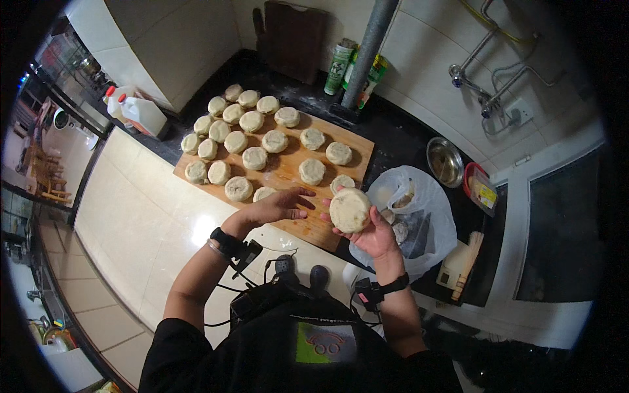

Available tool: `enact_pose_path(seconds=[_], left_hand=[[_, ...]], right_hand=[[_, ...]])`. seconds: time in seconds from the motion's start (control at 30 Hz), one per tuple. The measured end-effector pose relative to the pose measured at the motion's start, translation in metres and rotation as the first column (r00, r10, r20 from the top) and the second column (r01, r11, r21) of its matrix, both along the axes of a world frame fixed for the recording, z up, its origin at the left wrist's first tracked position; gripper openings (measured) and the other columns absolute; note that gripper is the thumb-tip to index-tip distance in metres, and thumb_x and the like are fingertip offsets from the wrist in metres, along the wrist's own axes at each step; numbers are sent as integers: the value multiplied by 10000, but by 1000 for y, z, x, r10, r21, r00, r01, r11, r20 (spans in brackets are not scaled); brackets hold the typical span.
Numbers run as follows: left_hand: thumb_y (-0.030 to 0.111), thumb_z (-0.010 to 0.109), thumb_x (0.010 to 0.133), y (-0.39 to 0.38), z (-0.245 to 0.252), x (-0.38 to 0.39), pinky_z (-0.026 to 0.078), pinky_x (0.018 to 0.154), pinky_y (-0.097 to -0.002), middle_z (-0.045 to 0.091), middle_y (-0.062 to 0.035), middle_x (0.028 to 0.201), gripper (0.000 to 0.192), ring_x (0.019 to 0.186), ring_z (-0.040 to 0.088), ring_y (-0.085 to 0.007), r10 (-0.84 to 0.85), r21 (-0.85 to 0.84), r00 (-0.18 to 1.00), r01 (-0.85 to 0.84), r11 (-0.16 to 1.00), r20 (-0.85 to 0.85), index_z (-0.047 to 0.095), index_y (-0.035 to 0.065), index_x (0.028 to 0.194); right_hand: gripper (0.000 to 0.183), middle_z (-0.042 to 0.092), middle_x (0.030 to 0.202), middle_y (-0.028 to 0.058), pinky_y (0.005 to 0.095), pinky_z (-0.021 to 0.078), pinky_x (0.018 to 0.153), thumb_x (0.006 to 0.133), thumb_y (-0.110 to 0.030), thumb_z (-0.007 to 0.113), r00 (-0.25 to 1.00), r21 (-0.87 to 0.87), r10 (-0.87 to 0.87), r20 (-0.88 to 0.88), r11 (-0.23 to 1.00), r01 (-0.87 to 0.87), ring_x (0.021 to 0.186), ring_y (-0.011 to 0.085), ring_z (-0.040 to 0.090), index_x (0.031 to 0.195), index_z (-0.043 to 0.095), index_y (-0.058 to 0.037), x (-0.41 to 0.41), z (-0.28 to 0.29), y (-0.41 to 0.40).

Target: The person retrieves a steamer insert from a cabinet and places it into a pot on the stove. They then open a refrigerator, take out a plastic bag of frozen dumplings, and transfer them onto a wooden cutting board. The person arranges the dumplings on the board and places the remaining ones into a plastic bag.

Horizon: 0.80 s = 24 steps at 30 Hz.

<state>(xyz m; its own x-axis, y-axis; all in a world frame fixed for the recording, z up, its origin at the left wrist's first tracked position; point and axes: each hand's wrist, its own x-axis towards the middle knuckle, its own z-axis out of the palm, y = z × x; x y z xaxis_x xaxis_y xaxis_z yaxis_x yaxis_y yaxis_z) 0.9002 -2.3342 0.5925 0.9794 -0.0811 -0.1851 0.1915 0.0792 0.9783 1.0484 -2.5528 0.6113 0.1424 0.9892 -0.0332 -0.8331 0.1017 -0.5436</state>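
Note:
My right hand [376,236] holds a round, flat, pale dough cake [350,210] over the right front corner of a wooden board [287,169]. The cake's floury top faces up, with a few brownish spots. To its left, my left hand [277,205] hovers over the board's front edge, fingers apart and nothing in them. Several similar round cakes [237,142] lie spread over the board, packed closer at the left. One cake [265,193] is partly hidden behind my left hand. Just right of the board, a translucent plastic bag [432,216] stands open with a few round pieces inside.
A grey pipe [371,54] rises behind the board, beside a green tube [339,69]. Right of the bag are a metal bowl [444,162], a red container [479,189], a kitchen scale [449,270] and a straw brush [467,265]. White plastic jugs [142,115] stand at the left.

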Motion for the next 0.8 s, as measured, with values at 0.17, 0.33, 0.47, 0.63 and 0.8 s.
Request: enact_pose_path(seconds=[0.17,0.33,0.47,0.63,0.8], left_hand=[[238,752,751,-19,39,15,373,1021,-384,354,-127,1409,840,1235,425,-273,48,261,997,-63,963,63,254,84,1410],[260,819,646,-47,64,35,448,927,-416,398,-172,1342,969,1162,467,-365,-153,626,884,-182,758,442,254,102,1417],[204,835,577,-57,47,50,455,882,-411,495,-177,1196,838,1060,505,-375,-156,674,862,-252,695,483,424,72,1295],[115,804,577,-80,55,71,490,794,-393,527,-169,1090,709,981,541,-360,-123,614,840,-279,738,529,485,46,1206],[119,795,569,-115,41,108,498,791,-400,513,-165,1071,729,955,559,-359,-293,624,856,-44,780,427,469,36,1215]], right_hand=[[798,322,1414,200,465,399,1000,834,-524,541,998,-72,-52,39,996,55,1284,365,364,1418,232,-76,0,-14,-5],[672,431,1324,91,416,405,1010,854,-493,547,986,-247,-153,-67,960,132,1241,259,423,1361,328,-110,-7,-19,-4],[603,438,1315,66,407,414,989,871,-473,546,989,-123,-120,-83,986,109,1210,231,445,1337,358,-138,-6,-32,-5],[541,469,1280,51,380,392,987,911,-388,542,947,-336,-251,200,890,307,1217,172,421,1350,377,-119,1,-12,-49],[303,601,1107,91,258,470,849,882,-45,578,371,-148,-218,903,653,743,1012,127,568,1179,544,5,19,8,-131]])
